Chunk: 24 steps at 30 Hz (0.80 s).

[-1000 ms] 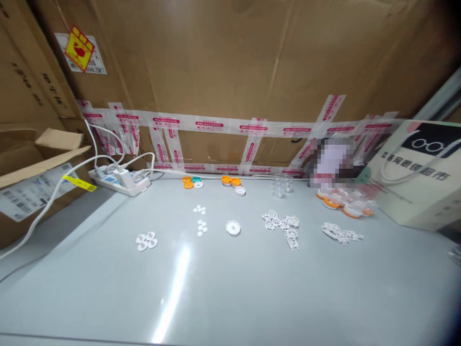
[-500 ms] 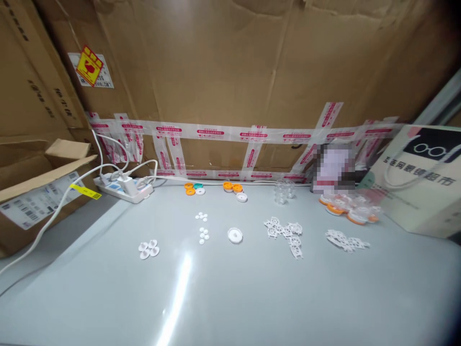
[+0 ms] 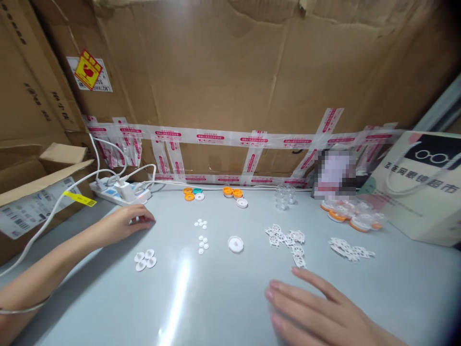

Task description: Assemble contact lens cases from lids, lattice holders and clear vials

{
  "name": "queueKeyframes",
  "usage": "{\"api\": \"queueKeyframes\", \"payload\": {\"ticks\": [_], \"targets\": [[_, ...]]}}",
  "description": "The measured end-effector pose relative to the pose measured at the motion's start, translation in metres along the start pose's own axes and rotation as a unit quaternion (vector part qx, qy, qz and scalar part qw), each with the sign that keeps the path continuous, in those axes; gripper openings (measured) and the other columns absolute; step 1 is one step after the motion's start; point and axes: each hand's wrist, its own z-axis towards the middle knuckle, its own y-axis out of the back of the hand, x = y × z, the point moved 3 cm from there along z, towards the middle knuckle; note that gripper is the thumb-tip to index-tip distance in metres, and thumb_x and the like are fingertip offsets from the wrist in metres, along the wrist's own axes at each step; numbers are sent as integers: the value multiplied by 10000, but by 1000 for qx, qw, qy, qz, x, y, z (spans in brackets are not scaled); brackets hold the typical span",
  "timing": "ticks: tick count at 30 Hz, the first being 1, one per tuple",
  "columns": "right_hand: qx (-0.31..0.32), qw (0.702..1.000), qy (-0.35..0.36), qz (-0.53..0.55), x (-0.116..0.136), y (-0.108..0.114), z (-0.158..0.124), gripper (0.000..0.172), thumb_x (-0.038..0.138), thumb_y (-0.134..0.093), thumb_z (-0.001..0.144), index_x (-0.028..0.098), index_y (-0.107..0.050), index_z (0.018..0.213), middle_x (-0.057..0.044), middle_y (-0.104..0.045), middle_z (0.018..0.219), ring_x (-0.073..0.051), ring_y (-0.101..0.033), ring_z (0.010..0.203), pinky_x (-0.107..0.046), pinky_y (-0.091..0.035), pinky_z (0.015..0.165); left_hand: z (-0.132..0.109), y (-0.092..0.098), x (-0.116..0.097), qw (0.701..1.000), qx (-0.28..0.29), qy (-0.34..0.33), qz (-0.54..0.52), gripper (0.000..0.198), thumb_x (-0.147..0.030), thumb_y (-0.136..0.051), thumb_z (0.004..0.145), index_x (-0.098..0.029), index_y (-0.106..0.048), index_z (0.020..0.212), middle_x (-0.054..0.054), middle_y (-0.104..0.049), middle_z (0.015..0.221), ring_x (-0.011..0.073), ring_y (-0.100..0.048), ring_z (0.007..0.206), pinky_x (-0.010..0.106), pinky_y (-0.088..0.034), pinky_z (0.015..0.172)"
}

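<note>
From the left, my left hand [image 3: 127, 223] reaches over the table, its fingers loosely bent with a gap beside the thumb and nothing visible in them. Several white discs with short stems [image 3: 145, 260] lie just below it. My right hand [image 3: 320, 310] is at the lower right, slightly blurred, fingers stretched out and holding nothing. Its fingertips are close to a cluster of white openwork plastic pieces [image 3: 287, 238]. Between the hands lie a round white ringed part [image 3: 236, 244] and two groups of small white caps, one nearer [image 3: 203, 245] and one farther [image 3: 200, 224].
Orange, green and white rings [image 3: 189, 196] and more orange rings [image 3: 228, 192] sit at the back. Clear plastic cups [image 3: 283, 197], orange-based clear parts [image 3: 349, 215] and a paper bag [image 3: 414, 187] stand right. A power strip [image 3: 124, 191] and open carton [image 3: 39, 202] are left.
Both my hands have come into view, the left from the left edge and the right from the lower right. The view has tilted slightly; the parts on the table keep their arrangement.
</note>
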Motion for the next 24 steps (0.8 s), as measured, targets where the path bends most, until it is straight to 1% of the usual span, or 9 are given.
{"api": "queueKeyframes", "payload": {"ticks": [2, 4, 6, 9, 13, 15, 17, 19, 24], "targets": [[-3, 1000, -5, -1, -16, 16, 17, 476, 177, -526, 813, 195, -458, 1284, -54, -664, 1084, -183, -585, 1073, -333, -360, 1053, 2, -3, 1, 1000, -1, -6, -3, 268, -388, -458, 847, -188, -636, 856, 59, -646, 835, 175, -589, 747, 253, -466, 679], [-9, 999, -51, 4, -27, 19, 22, 529, 113, -502, 800, 213, -417, 1312, -57, -654, 1103, -175, -594, 1057, -352, -365, 1043, 1, -5, -2, 1000, -12, -18, -2, 265, -369, -443, 856, -192, -638, 828, 54, -649, 833, 172, -589, 756, 250, -460, 691], [-10, 994, -105, 15, -34, 10, 21, 523, 91, -486, 795, 236, -431, 1294, -56, -643, 1125, -171, -599, 1047, -368, -380, 1029, 0, -6, -5, 999, -22, -29, -2, 264, -358, -437, 855, -196, -644, 822, 51, -650, 834, 173, -591, 768, 250, -455, 706], [-21, 977, -204, 53, -42, -7, 18, 386, 123, -470, 814, 240, -528, 1178, -58, -655, 1091, -173, -613, 1007, -352, -458, 950, -2, -7, -7, 999, -35, -39, 2, 248, -337, -444, 846, -196, -648, 838, 51, -646, 839, 170, -589, 764, 245, -447, 702], [3, 927, -353, 126, -55, -22, 31, 253, 204, -476, 829, 235, -588, 1054, -51, -655, 1011, -170, -619, 925, -307, -517, 811, -5, -6, -9, 996, -60, -60, 17, 218, -312, -460, 834, -185, -632, 792, 40, -629, 787, 154, -580, 714, 232, -442, 664], [34, 907, -391, 156, -59, -28, 42, 260, 237, -526, 802, 227, -588, 1054, -51, -636, 971, -174, -607, 888, -313, -509, 791, -5, 0, -19, 993, -88, -73, 18, 188, -303, -478, 826, -188, -619, 779, 29, -622, 777, 148, -571, 710, 231, -441, 660], [57, 895, -406, 174, -63, -34, 52, 308, 271, -583, 765, 219, -585, 1068, -53, -610, 949, -186, -585, 890, -328, -490, 795, -3, 6, -40, 989, -120, -88, 8, 146, -287, -496, 822, -195, -606, 792, 19, -618, 793, 142, -559, 713, 230, -439, 654], [65, 890, -411, 185, -65, -41, 59, 335, 299, -616, 740, 217, -590, 1064, -51, -591, 942, -198, -561, 909, -341, -469, 806, 3, 9, -72, 984, -134, -116, -24, 123, -252, -495, 829, -199, -603, 802, 15, -620, 813, 135, -558, 724, 232, -443, 672], [41, 893, -400, 203, -70, -56, 65, 206, 282, -602, 755, 232, -635, 951, -30, -584, 885, -192, -530, 896, -335, -437, 804, 35, -12, -157, 967, -74, -224, -100, 125, -174, -482, 835, -184, -606, 820, 31, -617, 789, 129, -574, 734, 232, -453, 692]]}}
